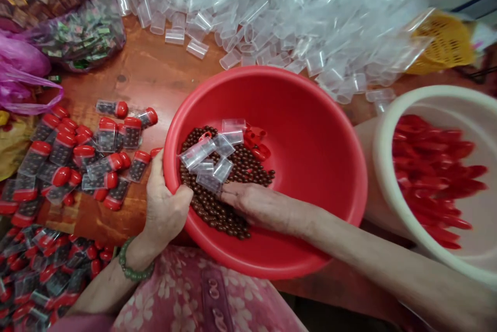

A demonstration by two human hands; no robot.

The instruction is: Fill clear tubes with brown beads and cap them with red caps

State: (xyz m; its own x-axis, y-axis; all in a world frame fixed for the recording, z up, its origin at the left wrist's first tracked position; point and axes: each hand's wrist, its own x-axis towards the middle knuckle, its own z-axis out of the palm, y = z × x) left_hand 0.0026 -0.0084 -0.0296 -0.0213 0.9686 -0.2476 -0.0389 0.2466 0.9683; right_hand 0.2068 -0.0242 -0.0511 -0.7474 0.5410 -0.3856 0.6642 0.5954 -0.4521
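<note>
A red plastic basin (310, 130) sits in front of me, tilted a little to the left. My left hand (169, 197) is closed around its left rim, thumb on the inside. Inside the basin, small round brown balls (248, 166) are heaped on the left. Several clear plastic containers (198, 153) lie on top of the heap, beside a few red caps (258, 148). My right hand (260, 205) reaches into the balls with fingers stretched out, the tips next to a clear container; its thumb and palm are hidden.
Clear containers (248, 16) are piled along the back. Filled, red-capped containers (64, 148) lie left on the wooden table (151, 60). A white bucket (382, 130) holding red caps stands right, near a yellow basket (442, 44). Bags of small packets (83, 29) sit back left.
</note>
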